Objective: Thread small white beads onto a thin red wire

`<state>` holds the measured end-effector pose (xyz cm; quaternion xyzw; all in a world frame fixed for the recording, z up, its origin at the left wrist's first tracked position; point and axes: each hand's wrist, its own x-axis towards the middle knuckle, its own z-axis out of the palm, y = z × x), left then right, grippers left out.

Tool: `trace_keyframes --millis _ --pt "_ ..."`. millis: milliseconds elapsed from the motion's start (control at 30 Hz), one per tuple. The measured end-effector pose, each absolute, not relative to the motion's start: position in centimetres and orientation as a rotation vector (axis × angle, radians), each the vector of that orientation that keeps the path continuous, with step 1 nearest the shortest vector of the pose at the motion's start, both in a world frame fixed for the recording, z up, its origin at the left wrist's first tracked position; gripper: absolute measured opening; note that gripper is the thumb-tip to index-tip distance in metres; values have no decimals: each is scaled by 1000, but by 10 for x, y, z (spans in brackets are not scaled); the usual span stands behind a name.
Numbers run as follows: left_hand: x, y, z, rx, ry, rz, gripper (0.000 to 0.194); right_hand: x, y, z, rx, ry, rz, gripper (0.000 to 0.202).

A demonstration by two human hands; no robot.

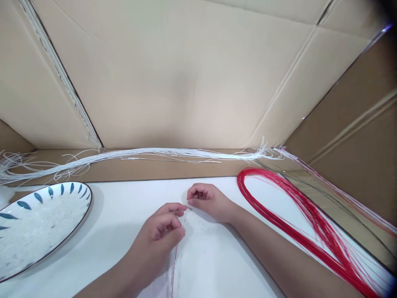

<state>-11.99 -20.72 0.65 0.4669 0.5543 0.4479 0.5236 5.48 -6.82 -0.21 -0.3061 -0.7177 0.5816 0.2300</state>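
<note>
My left hand (166, 231) is closed, thumb against index finger, on a thin red-and-white string (174, 265). From that pinch the string runs down toward the bottom edge of the view, and a short bit of it shows above the thumb. Just beyond and to the right is my right hand (207, 202), its fingers curled in and its thumb near the index finger. Whatever it may hold is too small to make out. The fingertips of both hands are close together over the white table (211, 256).
At the left, an oval plate (88, 203) with blue leaf marks holds many small whitish, clear pieces. A looped bundle of red strings (257, 203) lies at the right. White strings (155, 152) stretch along the back, before a cardboard wall (173, 82).
</note>
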Motion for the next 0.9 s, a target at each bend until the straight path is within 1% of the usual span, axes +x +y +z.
trace_keyframes --millis 100,300,500,633,800,900 --pt "-119 -209 6 1142 1344 1012 26 56 -68 0 -864 -1982 1626 16" --pt "-115 -211 11 1167 1394 1011 28 55 -70 2 -865 -1974 1657 11" --pt "-120 -210 2 1237 1370 982 31 53 -69 0 -840 -2000 1618 8" --pt "-121 -209 -1 1260 1356 1016 26 51 -70 -2 -836 -2003 1580 4" --pt "-120 -208 5 1237 1372 1066 28 49 -71 -3 -822 -1944 1603 2" --pt "-119 -207 10 1209 1375 1118 29 47 -70 0 -809 -1849 1655 10"
